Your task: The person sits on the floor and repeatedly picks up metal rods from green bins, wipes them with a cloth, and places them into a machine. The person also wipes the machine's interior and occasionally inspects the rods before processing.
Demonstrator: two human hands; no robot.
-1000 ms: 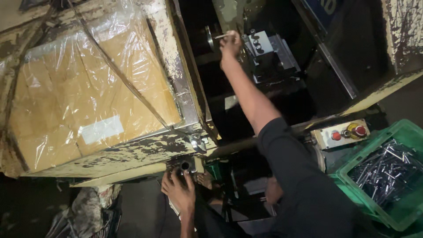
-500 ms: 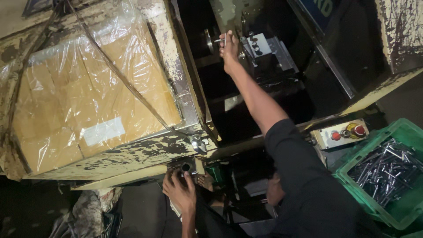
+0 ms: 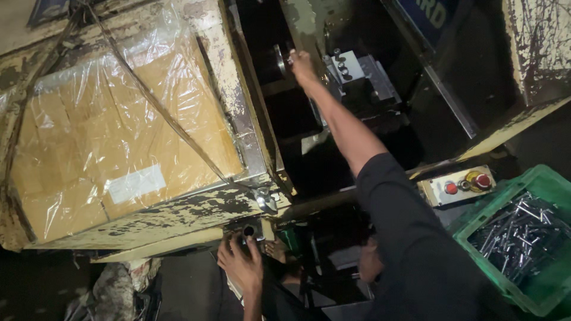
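**Both hands on the press, one deep in the works**

The right hand is stretched far up into the dark bay of the machine, fingers curled tight around a small metal handle or knob just beside the grey tooling block; the grip looks closed, though exactly what it clasps is hard to make out in the gloom. Down low, the left hand is pressed against a round metal fitting under the chipped cream frame, fingers spread and bent over it, holding nothing I can tell apart from the fitting itself.

The risk, as I judge it: an arm reaching that deep past the tooling could get caught if anything shifts, and the control box with red buttons sits close to the sleeve (an elbow bump there looks possible). The green crate of metal rods sits near the elbow too; a snagged sleeve could tip it
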